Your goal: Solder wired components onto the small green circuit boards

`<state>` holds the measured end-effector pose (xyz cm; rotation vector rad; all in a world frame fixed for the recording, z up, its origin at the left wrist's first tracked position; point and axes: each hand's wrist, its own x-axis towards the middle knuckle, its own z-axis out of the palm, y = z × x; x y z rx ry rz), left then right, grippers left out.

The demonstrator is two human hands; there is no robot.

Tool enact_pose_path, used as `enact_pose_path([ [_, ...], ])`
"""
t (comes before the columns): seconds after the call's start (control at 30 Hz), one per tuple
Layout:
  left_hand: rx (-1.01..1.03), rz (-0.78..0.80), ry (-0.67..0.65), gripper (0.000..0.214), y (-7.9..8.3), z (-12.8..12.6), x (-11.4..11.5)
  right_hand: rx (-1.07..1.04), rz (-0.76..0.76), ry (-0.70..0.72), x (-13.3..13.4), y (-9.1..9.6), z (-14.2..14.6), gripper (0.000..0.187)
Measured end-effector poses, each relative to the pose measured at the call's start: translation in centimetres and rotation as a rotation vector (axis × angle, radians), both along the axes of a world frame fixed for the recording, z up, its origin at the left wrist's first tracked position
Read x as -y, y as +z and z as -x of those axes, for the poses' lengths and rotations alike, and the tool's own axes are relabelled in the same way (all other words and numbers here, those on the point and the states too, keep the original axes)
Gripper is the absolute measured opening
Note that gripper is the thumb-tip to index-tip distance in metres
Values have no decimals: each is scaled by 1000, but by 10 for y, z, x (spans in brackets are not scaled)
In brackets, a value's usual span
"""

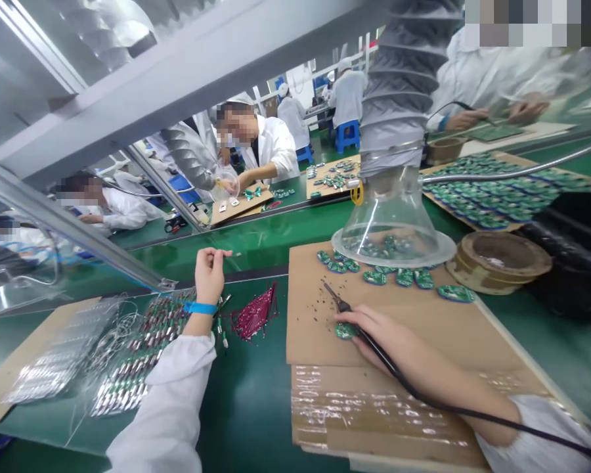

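- the right hand [374, 335] lay near the middle on a brown cardboard sheet [448, 328]. it was closed round a black soldering iron [345, 307] whose thin tip pointed far-left and whose black cable ran back along the forearm.
- under its fingertips sat a small round green circuit board [343, 332], flat on the cardboard and partly covered by the fingers.
- the left hand [209, 266] hovered further left by the green belt [256, 243], fingers curled in narrowly; i could not tell whether it pinched anything.
- a blue wristband [200, 307] circled the left wrist.
- farther off, a row of similar green boards [404, 278] lay by a clear funnel-shaped hood [391, 223].
- a bundle of red wires [253, 315] lay between the hands.
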<state>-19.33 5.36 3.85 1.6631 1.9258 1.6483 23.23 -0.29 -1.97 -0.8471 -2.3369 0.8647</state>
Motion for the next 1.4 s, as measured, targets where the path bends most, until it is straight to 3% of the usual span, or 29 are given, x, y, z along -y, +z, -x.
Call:
enact_pose_path([
  [0.13, 133, 48, -232, 27, -4, -76, -4, 4, 26, 0, 0, 8, 1, 41],
  [0.27, 188, 324, -523, 29, -29, -159, 12, -26, 26, -17, 0, 6, 2, 44],
  [0.4, 207, 506, -799, 34, -45, -201, 30, -116, 0, -82, -3, -2, 1, 47],
  [0.5, 250, 544, -854, 37, -47, -201, 35, -190, -29, -115, -6, -8, 1, 44],
  [0.67, 406, 499, -726, 22, -42, -189, 50, -256, -69, -273, -9, -9, 0, 32],
  [0.8, 160, 326, -790, 12, -39, -190, 84, -380, -50, -532, -14, -7, -5, 27],
  [0.87, 67, 289, -831, 9, -39, -194, 95, -409, -1, -574, -15, -5, -7, 24],
  [1.03, 117, 487, -785, 14, -43, -206, 87, -294, -17, -336, -13, -2, -8, 13],
  [1.13, 141, 498, -826, 14, -43, -208, 80, -277, -12, -196, -10, -2, -7, 14],
  [1.4, 125, 525, -873, 15, -44, -207, 83, -239, -3, -109, -8, 1, -4, 9],
])
